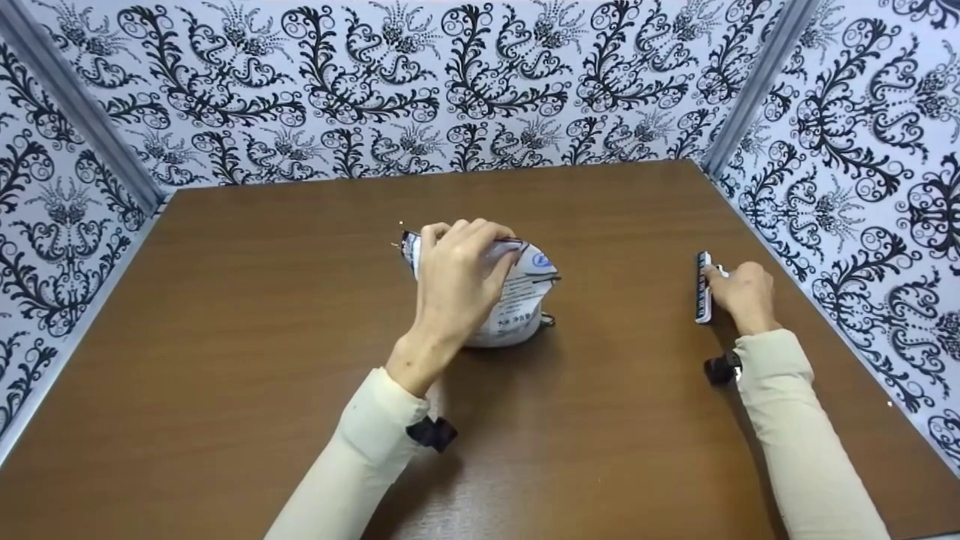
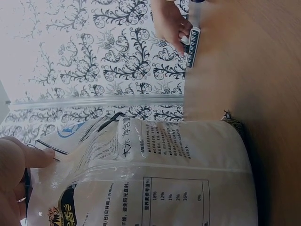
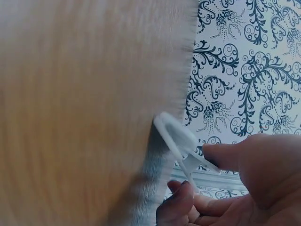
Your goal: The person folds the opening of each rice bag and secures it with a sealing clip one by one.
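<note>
A white plastic bag of rice [image 1: 517, 307] with printed labels stands upright near the middle of the table. My left hand [image 1: 461, 274] grips its gathered top, thumb on the near side. In the left wrist view the printed panel and the side seam of the bag [image 2: 197, 155] fill the lower part. Over at the right, my right hand [image 1: 744, 296] pinches a long bag clip [image 1: 703, 291] with a piano-key pattern. The right wrist view shows the white clip [image 3: 176, 136] end-on, close by the tabletop, its handles between thumb and fingers.
The brown wooden table [image 1: 247, 337] has patterned black-and-white panels [image 1: 360, 90] along its back and sides. Grey metal posts [image 1: 757, 90] stand at the back corners. A dark wrist device [image 1: 431, 433] sits at the left cuff, another [image 1: 721, 369] at the right.
</note>
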{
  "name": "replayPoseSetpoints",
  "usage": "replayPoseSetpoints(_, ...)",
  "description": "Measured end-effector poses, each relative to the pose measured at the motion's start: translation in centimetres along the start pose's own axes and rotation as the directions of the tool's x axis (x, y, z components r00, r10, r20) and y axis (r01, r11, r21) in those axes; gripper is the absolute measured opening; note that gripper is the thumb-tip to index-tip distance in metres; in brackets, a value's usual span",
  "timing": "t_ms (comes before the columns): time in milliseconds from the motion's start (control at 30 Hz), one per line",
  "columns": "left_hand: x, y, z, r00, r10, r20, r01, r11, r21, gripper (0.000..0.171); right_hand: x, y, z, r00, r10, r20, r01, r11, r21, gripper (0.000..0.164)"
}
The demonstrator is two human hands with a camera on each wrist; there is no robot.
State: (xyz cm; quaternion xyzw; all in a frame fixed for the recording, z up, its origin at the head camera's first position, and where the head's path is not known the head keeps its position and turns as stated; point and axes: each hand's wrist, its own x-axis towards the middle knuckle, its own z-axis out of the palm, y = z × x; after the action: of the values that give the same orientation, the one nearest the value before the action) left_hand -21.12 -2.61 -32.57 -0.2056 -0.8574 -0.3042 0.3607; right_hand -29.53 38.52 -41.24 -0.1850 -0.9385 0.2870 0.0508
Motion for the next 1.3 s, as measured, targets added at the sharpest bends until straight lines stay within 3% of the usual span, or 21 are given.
replayPoseSetpoints(200,0.0,-0.1,0.0,1.0,0.001,0.006,-0.001,1.0,0.008,0.014,0.1,0.2,0.0,0.999,0.009,0.034,-0.01,0.999,0.031,0.058)
replayPoseSetpoints(500,0.0,-0.1,0.1,1.0,0.01,-0.009,-0.01,1.0,0.015,0.014,0.0,-0.4,0.1,0.998,-0.035,0.053,0.022,0.975,0.221,0.051)
replayPoseSetpoints(667,0.0,0.0,0.1,1.0,0.0,-0.004,0.0,1.0,0.007,0.014,-0.4,-1.2,-0.2,0.997,-0.034,0.063,0.006,0.917,0.4,0.044)
replayPoseSetpoints(833,-0.1,-0.1,0.2,1.0,-0.006,-0.002,0.006,1.0,0.005,0.014,-1.1,-2.2,-0.4,0.996,-0.089,0.009,0.072,0.854,0.516,0.029)
replayPoseSetpoints(933,-0.1,-0.1,0.2,1.0,-0.011,-0.002,0.011,1.0,0.0,0.015,-1.6,-2.8,-0.3,0.99,-0.131,-0.048,0.137,0.851,0.507,0.031)
replayPoseSetpoints(1133,-0.2,0.0,0.2,1.0,-0.017,-0.004,0.016,1.0,-0.006,0.016,-2.8,-3.9,-0.2,0.955,-0.244,-0.17,0.29,0.893,0.345,0.042)
replayPoseSetpoints(1300,-0.1,0.0,0.2,1.0,-0.011,-0.003,0.011,1.0,0.001,0.015,-4.0,-4.9,0.3,0.907,-0.338,-0.251,0.406,0.859,0.311,0.036)
